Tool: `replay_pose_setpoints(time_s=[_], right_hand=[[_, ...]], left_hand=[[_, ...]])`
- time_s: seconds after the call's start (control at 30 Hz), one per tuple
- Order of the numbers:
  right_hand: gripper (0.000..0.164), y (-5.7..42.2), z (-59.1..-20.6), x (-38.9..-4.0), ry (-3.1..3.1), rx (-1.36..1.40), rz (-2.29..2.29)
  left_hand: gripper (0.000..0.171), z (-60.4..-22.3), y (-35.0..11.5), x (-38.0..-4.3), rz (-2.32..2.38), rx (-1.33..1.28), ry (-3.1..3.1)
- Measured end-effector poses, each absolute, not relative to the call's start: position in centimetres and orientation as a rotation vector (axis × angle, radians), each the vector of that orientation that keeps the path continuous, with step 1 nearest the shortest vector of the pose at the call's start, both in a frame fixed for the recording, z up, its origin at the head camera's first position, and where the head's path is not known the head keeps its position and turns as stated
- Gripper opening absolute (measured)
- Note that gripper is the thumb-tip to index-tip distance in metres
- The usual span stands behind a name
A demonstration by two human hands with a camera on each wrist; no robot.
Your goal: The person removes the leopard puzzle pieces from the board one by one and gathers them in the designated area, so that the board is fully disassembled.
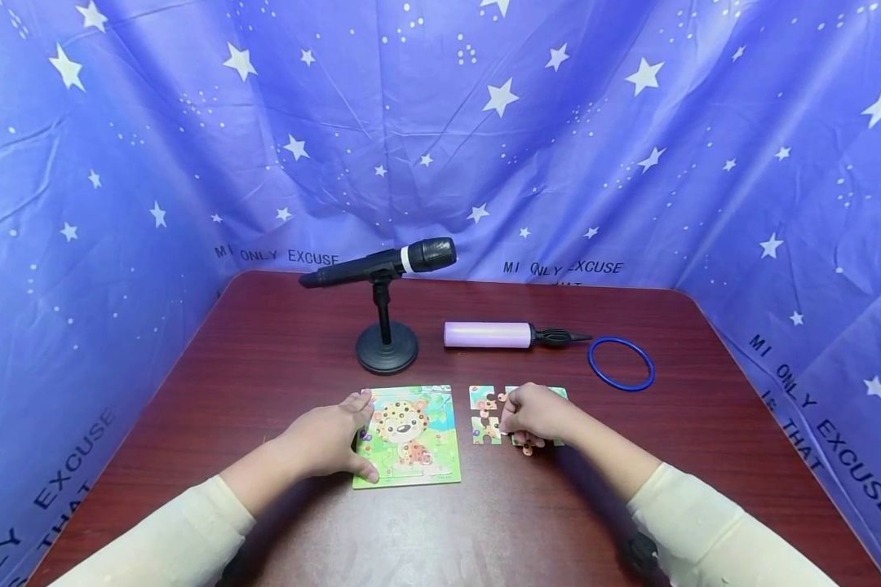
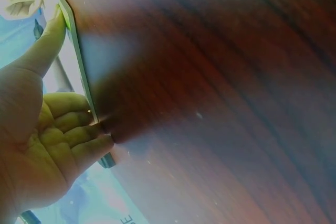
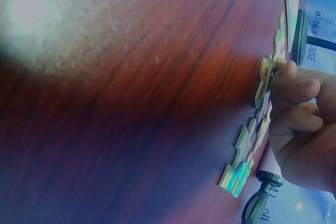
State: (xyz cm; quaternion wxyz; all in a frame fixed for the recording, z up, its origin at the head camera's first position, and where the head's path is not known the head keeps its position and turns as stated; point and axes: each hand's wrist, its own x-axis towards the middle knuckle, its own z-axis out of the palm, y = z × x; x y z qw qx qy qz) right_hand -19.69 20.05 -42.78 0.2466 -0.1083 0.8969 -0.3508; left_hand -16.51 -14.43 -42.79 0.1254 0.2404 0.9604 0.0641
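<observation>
Head view shows two hands, one puzzle board, one microphone on one stand, one purple pump and one blue ring on a reddish-brown table (image 1: 264, 350). The puzzle board (image 1: 411, 444), with a spotted cub picture, lies at the near middle. Left of it, the left hand (image 1: 330, 436) is spread, thumb and fingers touching the board's left edge. Right of the board lie loose puzzle pieces (image 1: 486, 430); two are plain at the left, others partly covered, so the total cannot be told. The right hand (image 1: 539, 412) is bent over them, fingers curled; whether it pinches one cannot be told. Beyond stand the microphone (image 1: 338, 274) and its stand (image 1: 386, 350), with the pump (image 1: 488, 334) and ring (image 1: 617, 338) farther right.

Left wrist view adds the board's thin side edge against the fingers. Right wrist view alone shows the pieces nearly edge-on, a fingertip touching one.
</observation>
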Motion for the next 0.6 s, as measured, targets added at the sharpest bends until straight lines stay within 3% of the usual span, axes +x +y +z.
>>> replay_pose_setpoints(time_s=[0.27,0.47,0.6], right_hand=[[0.011,18.1,-42.0,-19.3,2.699,-0.523,-0.788],[0.039,14.7,-42.5,-17.1,2.726,-0.818,-0.576],[0.045,13.0,-42.8,-15.9,2.777,-0.939,-0.400]], left_hand=[[0.112,-42.5,-14.4,-16.4,0.161,0.712,2.790],[0.112,-42.3,-14.4,-16.4,0.143,0.723,2.791],[0.111,-42.1,-14.3,-16.5,0.157,0.719,2.786]])
